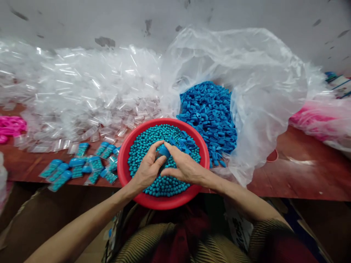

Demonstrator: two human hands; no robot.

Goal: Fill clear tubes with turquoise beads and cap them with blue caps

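Note:
A red basin (124,160) full of small teal beads (149,137) stands before me. Over the beads, my left hand (148,168) is closed around a small container with a blue cap (163,151); its lower part is mostly hidden by the fingers. My right hand (186,166) touches the cap from the other side, index finger bent over its top and thumb held lower. Several loose blue caps (188,142) lie on the beads at the basin's right side. To the left, bead-filled clear containers with blue caps (60,179) lie in a loose group.
Empty clear containers (95,98) form a large heap along the wall. Behind the basin, a pile of blue caps (208,109) spills from an open plastic bag (263,91). Pink pieces (12,126) lie far left, a pink-filled bag (318,118) far right. The red tabletop (307,175) ends near me.

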